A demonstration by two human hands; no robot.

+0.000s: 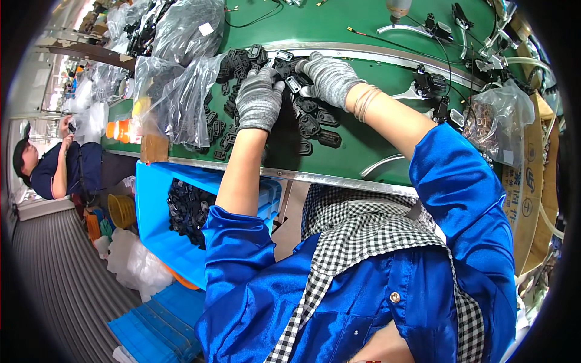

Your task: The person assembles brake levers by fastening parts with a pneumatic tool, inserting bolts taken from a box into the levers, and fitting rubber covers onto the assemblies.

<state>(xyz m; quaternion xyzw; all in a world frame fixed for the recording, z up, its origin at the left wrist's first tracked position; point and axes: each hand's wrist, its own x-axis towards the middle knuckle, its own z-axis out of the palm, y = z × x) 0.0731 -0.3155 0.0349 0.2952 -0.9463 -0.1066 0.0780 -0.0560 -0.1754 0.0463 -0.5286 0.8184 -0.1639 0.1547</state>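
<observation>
Many small black plastic parts with oval outlines lie heaped on the green workbench. My left hand, in a grey knit glove, is among them with its fingers curled; what they hold is hidden. Just right of it, my right hand, gloved the same way, has its thumb and fingers closed at a black part with a shiny face. The two hands are close together but apart. More loose parts spread on both sides of my left wrist.
A metal rail crosses the bench beyond my hands. Clear plastic bags lie left; brake levers with cables lie right. Below the bench edge stands a blue crate holding black parts. A co-worker is at far left.
</observation>
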